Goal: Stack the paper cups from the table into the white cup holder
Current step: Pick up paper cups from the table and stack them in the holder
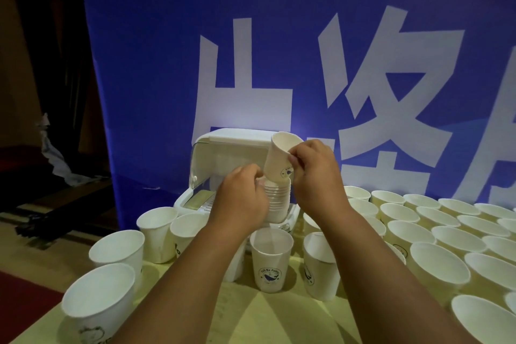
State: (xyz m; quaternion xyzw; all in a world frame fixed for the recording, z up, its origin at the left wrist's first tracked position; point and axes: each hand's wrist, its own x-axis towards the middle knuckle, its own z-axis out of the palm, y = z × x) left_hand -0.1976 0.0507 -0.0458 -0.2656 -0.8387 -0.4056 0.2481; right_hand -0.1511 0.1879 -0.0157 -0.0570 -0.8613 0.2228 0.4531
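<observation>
A white cup holder [223, 148] with its lid raised stands at the back of the table. In front of it rises a stack of nested paper cups [277, 198]. My left hand [241, 195] grips the stack's left side near its top rims. My right hand [315, 173] pinches a single paper cup [279, 159], tilted, with its base just entering the top of the stack. Several loose paper cups [270, 257] stand upright on the table around my forearms.
The table [251, 313] has a pale yellow cover. Rows of open cups [435, 260] crowd its right half, and more cups [117, 248] stand at the left near the table edge. A blue banner [167, 64] hangs right behind the holder.
</observation>
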